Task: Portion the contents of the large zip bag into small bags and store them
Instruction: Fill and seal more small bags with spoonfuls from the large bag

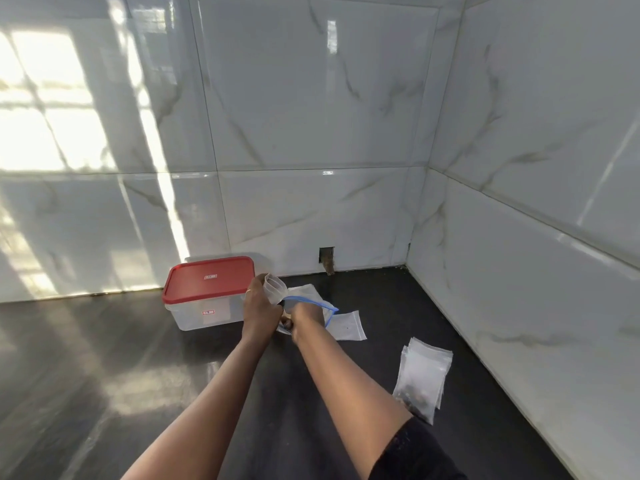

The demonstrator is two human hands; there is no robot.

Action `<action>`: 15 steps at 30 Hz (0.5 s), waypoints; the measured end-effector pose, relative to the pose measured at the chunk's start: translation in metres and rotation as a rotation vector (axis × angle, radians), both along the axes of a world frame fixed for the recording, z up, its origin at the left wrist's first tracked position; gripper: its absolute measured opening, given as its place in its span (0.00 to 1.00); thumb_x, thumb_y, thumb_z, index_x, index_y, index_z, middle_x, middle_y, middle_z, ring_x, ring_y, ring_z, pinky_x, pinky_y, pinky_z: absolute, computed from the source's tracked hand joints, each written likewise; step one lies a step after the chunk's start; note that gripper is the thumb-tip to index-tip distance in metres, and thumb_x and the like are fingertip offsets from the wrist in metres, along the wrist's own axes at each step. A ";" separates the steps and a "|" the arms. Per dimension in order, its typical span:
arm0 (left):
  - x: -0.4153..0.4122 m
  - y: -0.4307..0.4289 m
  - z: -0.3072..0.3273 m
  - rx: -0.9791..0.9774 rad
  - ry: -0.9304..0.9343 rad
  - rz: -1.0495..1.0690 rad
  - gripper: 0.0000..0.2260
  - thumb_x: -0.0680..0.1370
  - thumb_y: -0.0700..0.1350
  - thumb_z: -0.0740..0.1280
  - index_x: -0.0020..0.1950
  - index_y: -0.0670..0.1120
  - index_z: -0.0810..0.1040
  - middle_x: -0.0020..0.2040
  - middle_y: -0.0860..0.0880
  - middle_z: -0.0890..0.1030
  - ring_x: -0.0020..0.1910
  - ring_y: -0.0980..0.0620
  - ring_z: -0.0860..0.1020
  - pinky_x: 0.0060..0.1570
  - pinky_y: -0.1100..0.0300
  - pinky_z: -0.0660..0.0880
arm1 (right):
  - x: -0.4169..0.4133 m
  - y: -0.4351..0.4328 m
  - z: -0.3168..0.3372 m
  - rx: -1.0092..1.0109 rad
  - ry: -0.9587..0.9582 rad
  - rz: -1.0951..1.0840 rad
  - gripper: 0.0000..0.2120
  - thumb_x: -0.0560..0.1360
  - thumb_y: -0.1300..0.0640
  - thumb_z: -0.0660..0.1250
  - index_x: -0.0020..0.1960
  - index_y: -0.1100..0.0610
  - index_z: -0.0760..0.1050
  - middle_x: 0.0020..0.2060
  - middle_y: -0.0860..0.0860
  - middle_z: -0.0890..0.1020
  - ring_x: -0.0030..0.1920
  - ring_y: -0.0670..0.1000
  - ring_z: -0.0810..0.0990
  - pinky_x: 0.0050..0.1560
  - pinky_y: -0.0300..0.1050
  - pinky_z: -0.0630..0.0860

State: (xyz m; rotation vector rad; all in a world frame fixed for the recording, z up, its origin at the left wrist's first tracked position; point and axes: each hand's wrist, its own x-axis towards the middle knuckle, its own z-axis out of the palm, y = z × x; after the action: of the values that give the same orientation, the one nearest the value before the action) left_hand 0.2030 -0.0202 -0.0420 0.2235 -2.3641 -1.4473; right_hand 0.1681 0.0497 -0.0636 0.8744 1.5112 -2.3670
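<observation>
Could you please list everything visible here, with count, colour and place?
container: one, clear with red lid, on the counter by the back wall.
large zip bag: one, clear with blue zip, on the counter right of the container, mouth open.
small bag: one, clear, held up open.
stack of small bags: several, clear, at least one holding dark contents, on the counter near the right wall.
counter: one, dark, glossy.
wall tiles: white, marbled, behind and right.
hole: one, small, at the back wall's base.
left hand: one, grips the small bag.
right hand: one, at the large zip bag's mouth; fingers hidden.
</observation>
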 end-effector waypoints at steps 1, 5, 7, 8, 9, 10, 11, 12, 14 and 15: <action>-0.001 0.001 0.001 0.012 -0.004 0.001 0.24 0.67 0.27 0.63 0.62 0.41 0.71 0.51 0.47 0.75 0.50 0.50 0.72 0.46 0.64 0.64 | 0.001 0.003 0.004 0.031 -0.003 -0.001 0.12 0.78 0.68 0.53 0.51 0.62 0.74 0.36 0.56 0.76 0.26 0.51 0.72 0.16 0.31 0.65; -0.006 0.000 0.005 0.025 -0.033 0.011 0.24 0.68 0.29 0.65 0.63 0.41 0.69 0.55 0.43 0.77 0.50 0.48 0.73 0.47 0.61 0.66 | 0.001 0.023 0.016 0.118 0.016 0.043 0.13 0.76 0.72 0.52 0.54 0.64 0.71 0.32 0.56 0.71 0.25 0.51 0.69 0.16 0.32 0.63; -0.007 -0.001 0.006 0.036 -0.059 0.012 0.25 0.69 0.30 0.66 0.64 0.42 0.68 0.55 0.42 0.77 0.50 0.48 0.73 0.45 0.60 0.67 | 0.003 0.031 0.022 0.197 0.041 0.102 0.14 0.74 0.75 0.51 0.52 0.65 0.71 0.33 0.57 0.72 0.24 0.51 0.68 0.16 0.29 0.61; -0.008 -0.001 0.006 0.049 -0.072 0.012 0.25 0.69 0.30 0.66 0.65 0.42 0.68 0.56 0.42 0.77 0.49 0.48 0.73 0.44 0.59 0.67 | 0.003 0.036 0.023 0.230 0.053 0.131 0.15 0.73 0.76 0.50 0.52 0.65 0.71 0.33 0.57 0.72 0.24 0.51 0.69 0.16 0.30 0.61; -0.008 -0.001 0.006 0.059 -0.080 0.012 0.26 0.69 0.30 0.66 0.65 0.42 0.67 0.56 0.42 0.77 0.49 0.49 0.73 0.44 0.59 0.68 | 0.006 0.042 0.027 0.251 0.059 0.149 0.15 0.74 0.76 0.50 0.51 0.65 0.71 0.34 0.57 0.72 0.25 0.50 0.68 0.17 0.32 0.61; -0.008 -0.001 0.006 0.065 -0.088 0.016 0.26 0.69 0.30 0.67 0.65 0.42 0.67 0.56 0.42 0.77 0.48 0.49 0.73 0.43 0.59 0.68 | 0.009 0.047 0.031 0.266 0.060 0.175 0.14 0.74 0.76 0.49 0.48 0.66 0.71 0.33 0.57 0.70 0.25 0.49 0.67 0.19 0.34 0.62; -0.008 -0.001 0.006 0.069 -0.092 0.022 0.26 0.68 0.30 0.67 0.64 0.42 0.68 0.56 0.42 0.77 0.48 0.49 0.72 0.43 0.60 0.68 | 0.011 0.053 0.034 0.276 0.063 0.198 0.13 0.75 0.76 0.48 0.44 0.67 0.70 0.32 0.57 0.69 0.26 0.49 0.65 0.23 0.34 0.61; -0.007 0.000 0.006 0.074 -0.094 0.031 0.26 0.68 0.29 0.67 0.64 0.41 0.68 0.55 0.42 0.77 0.47 0.49 0.72 0.42 0.59 0.67 | 0.012 0.058 0.037 0.280 0.067 0.210 0.14 0.75 0.76 0.47 0.42 0.68 0.70 0.32 0.57 0.68 0.26 0.48 0.64 0.23 0.34 0.60; -0.007 0.001 0.006 0.080 -0.094 0.045 0.26 0.68 0.29 0.67 0.64 0.41 0.68 0.55 0.42 0.77 0.47 0.49 0.71 0.43 0.59 0.67 | 0.011 0.068 0.038 0.285 0.075 0.187 0.15 0.75 0.75 0.46 0.50 0.71 0.71 0.33 0.58 0.70 0.25 0.49 0.65 0.17 0.33 0.61; -0.007 0.002 0.006 0.078 -0.095 0.042 0.26 0.68 0.29 0.67 0.65 0.41 0.67 0.54 0.43 0.77 0.47 0.48 0.72 0.42 0.60 0.66 | 0.010 0.072 0.039 0.296 0.078 0.178 0.18 0.76 0.74 0.45 0.56 0.71 0.70 0.33 0.59 0.70 0.25 0.50 0.66 0.15 0.31 0.61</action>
State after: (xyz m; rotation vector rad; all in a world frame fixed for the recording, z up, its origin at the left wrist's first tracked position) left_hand 0.1959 -0.0186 -0.0357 0.3672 -2.3638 -1.5431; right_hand 0.1781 0.1217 -0.0246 0.6767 1.9184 -2.1077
